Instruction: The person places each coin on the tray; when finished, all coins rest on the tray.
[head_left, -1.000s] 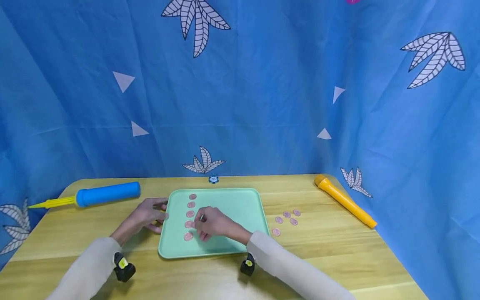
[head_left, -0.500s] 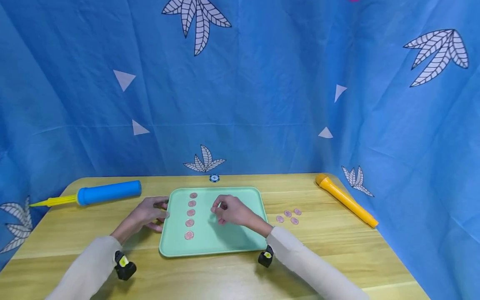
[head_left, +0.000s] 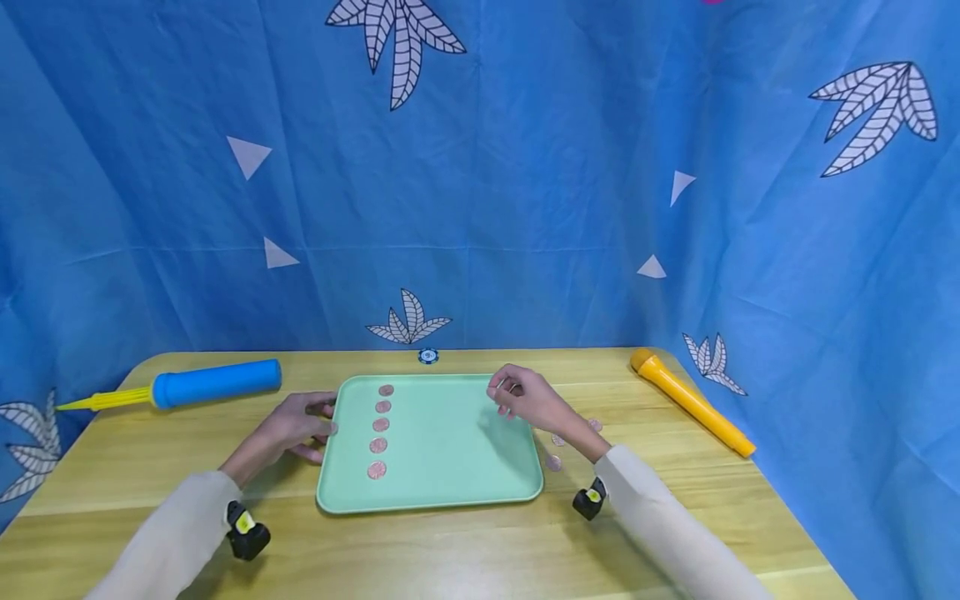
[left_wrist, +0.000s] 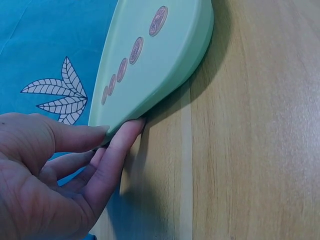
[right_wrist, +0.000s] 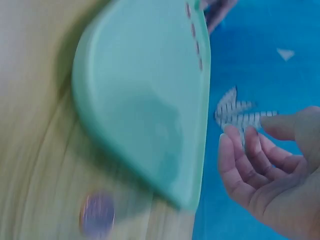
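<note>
Head view, sleeves: two pale sleeves reach in from the near edge, each with a small black wrist camera.
Left hand (head_left: 294, 427): rests on the wooden table (head_left: 450, 550) at the left rim of the tray (head_left: 450, 450); in the left wrist view its fingertips (left_wrist: 131, 129) touch the tray's edge, the fingers loosely extended and holding nothing.
Tray: mint green, lying flat in the middle of the table between the two hands.
Coins on tray (head_left: 380, 425): five copper-coloured coins lie in a row along the tray's left side, running from near to far.
Right hand (head_left: 525, 398): hovers above the tray's far right corner; in the right wrist view the fingers (right_wrist: 240, 150) are relaxed and slightly curled, the palm empty.
Loose coins (head_left: 553, 462): a few lie on the table just right of the tray, partly hidden by the right forearm.
Blue pump (head_left: 216, 385): far left, lying on its side.
Orange microphone (head_left: 690, 402): far right.
Small blue disc (head_left: 427, 356): at the table's far edge, before the blue curtain (head_left: 525, 167).
</note>
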